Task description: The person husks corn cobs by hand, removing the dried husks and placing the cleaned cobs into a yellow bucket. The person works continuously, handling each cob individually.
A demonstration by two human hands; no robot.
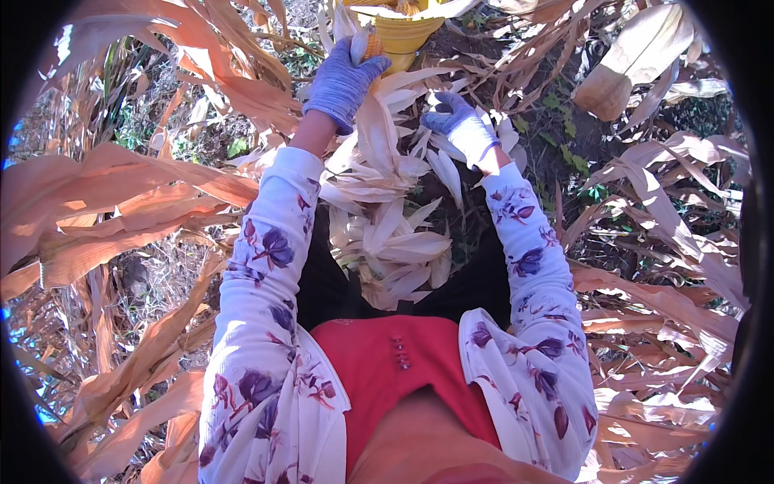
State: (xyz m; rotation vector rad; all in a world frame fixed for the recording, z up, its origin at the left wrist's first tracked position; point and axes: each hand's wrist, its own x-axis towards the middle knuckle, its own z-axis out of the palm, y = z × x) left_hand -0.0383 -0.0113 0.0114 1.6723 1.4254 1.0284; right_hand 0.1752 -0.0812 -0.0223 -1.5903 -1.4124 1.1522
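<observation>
My left hand [341,85], in a grey-blue knit glove, grips a corn ear [374,46] whose orange kernels show beside pale husk. Peeled husk leaves [378,124] hang below that hand. Just beyond the ear stands a yellow bucket [411,35], with orange corn ears [406,7] visible inside its rim. To the right, my gloved right hand [462,124] is held over loose husks, its fingers curled and apart, with nothing seen in them.
Dry husks [393,248] are heaped on the ground between my dark-trousered legs. Long dry corn leaves [139,175] crowd in from the left, and more dry leaves [653,181] lie at the right. Low green weeds [568,130] grow from dark soil beyond my right hand.
</observation>
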